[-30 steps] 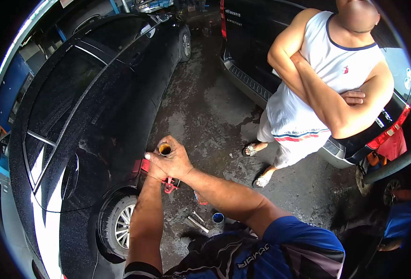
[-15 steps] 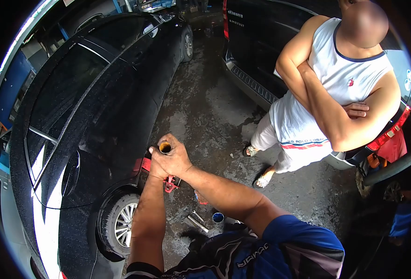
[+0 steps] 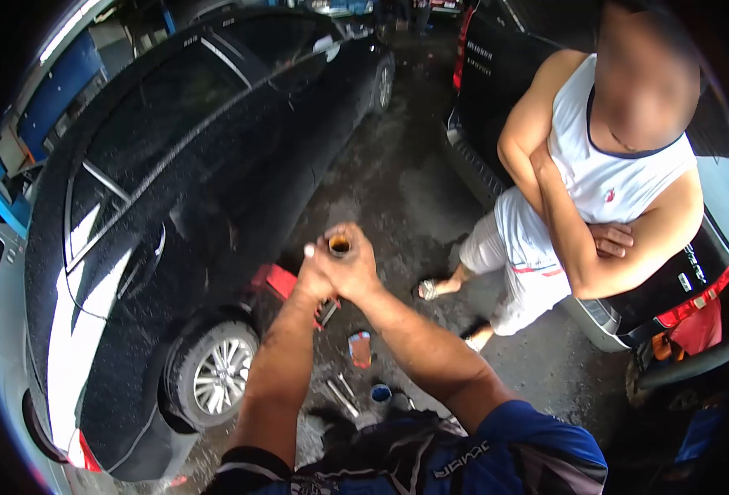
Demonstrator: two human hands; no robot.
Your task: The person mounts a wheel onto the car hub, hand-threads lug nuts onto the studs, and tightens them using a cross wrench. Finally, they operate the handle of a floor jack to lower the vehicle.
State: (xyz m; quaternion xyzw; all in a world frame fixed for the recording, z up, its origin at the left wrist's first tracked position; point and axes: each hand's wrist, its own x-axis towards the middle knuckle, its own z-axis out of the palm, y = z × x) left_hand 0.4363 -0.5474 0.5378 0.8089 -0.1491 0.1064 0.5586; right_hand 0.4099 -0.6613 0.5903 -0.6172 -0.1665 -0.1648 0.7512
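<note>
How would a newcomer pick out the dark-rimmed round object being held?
Start at the long black car on the picture's left. Beside it, the wearer's bare hands meet at the round object. Its amber inside sets it apart from the round blue container on the dark floor.

floor — metal tools, blue container

Head view is shifting: the left hand and right hand are appearing farther right; the orange-and-blue floor item is emerging from behind the right forearm; the car's tail light is showing more fully.
</note>
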